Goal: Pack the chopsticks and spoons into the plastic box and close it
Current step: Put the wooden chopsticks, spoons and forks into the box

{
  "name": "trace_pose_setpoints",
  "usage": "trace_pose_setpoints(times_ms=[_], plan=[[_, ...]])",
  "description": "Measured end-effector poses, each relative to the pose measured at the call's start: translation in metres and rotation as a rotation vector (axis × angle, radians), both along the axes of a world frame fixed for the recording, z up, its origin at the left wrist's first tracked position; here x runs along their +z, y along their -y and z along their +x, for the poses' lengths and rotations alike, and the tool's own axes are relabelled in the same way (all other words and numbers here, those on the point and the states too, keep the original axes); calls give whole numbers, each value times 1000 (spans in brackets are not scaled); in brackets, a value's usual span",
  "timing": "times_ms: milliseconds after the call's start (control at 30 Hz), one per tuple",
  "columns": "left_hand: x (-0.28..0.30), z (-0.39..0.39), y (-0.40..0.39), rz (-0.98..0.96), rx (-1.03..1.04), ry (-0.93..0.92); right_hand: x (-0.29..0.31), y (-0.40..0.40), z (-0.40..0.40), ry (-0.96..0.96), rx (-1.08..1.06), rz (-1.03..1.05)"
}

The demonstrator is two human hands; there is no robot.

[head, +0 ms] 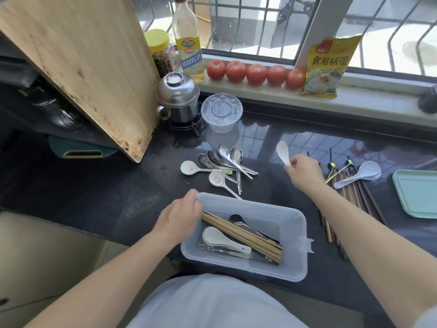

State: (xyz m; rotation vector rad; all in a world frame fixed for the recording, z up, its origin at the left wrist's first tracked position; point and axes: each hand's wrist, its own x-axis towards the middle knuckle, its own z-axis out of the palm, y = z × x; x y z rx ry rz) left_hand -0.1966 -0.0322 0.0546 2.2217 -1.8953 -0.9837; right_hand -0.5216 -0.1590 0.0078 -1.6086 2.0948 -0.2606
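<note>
A translucent plastic box (294, 235) sits at the counter's front edge. Inside it lie bamboo chopsticks (246, 237), a white ceramic spoon (222, 239), forks and a dark metal spoon. My left hand (179, 215) grips the box's far-left corner. My right hand (303, 172) holds a small white spoon (283, 152) by its handle, bowl upward, above the counter. A pile of metal spoons (227, 160) and two decorated ceramic spoons (216, 178) lie behind the box. More chopsticks (354, 197) and a large white spoon (361, 175) lie to the right.
A pale green lid or tray (416, 192) lies at the far right. A clear lidded bowl (221, 112), a steel pot (177, 98) and a leaning wooden board (82, 60) stand behind. Tomatoes (255, 74), a bottle and a yellow packet line the sill.
</note>
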Motion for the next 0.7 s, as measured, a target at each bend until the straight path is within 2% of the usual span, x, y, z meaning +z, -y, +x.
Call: trace_pose_setpoints(times_ms=[67,133,167,233,333,433,700], plan=[[0,1,0,6,-6,-17,53,-26,22,250,115,-250],[-1,3,1,13,-5,-54,102,-69,47,393,374,-271],[-2,4,1,19,-8,-74,110,-91,58,374,515,-170],[-3,7,2,28,-4,-117,98,-125,78,176,739,98],[-3,9,1,25,-5,-154,50,-133,101,-25,817,333],[-3,9,1,14,-7,-163,21,-127,122,-190,893,340],[-5,12,2,24,5,-199,4,-136,147,-375,1004,304]])
